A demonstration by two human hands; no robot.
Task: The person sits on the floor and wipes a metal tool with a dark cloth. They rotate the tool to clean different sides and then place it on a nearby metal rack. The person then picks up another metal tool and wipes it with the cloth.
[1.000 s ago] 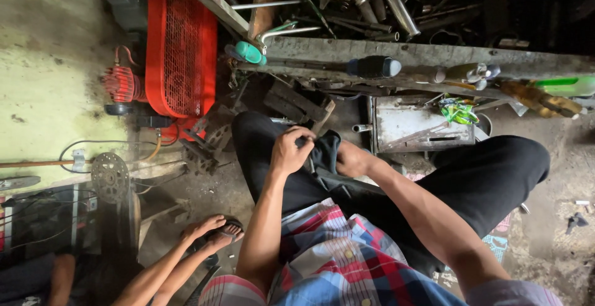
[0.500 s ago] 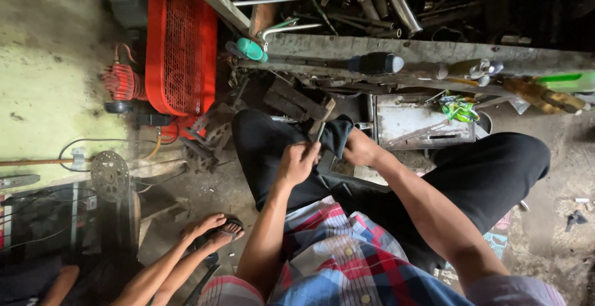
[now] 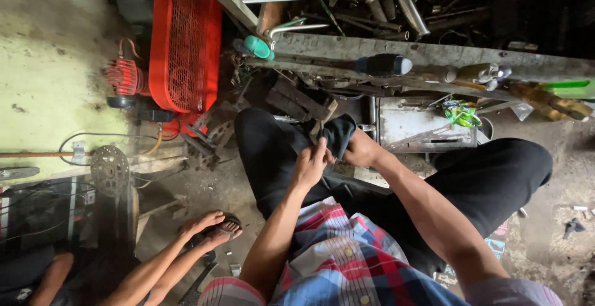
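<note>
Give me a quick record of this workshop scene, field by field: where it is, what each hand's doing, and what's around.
Setting: cluttered workshop, seen from above the person's lap
Left hand: fingers pinching the dark cloth
Right hand: gripping the same cloth from the other side
Held inside cloth: hidden, cannot tell
Behind hands: long bench strewn with metal tools
Left side: red machine
Floor: sprocket
Other person: crossed feet at lower left

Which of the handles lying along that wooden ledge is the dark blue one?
The dark blue handle in the middle of the ledge, with a pale end cap. The teal handle lies to its left and the bright green one far right.
</note>
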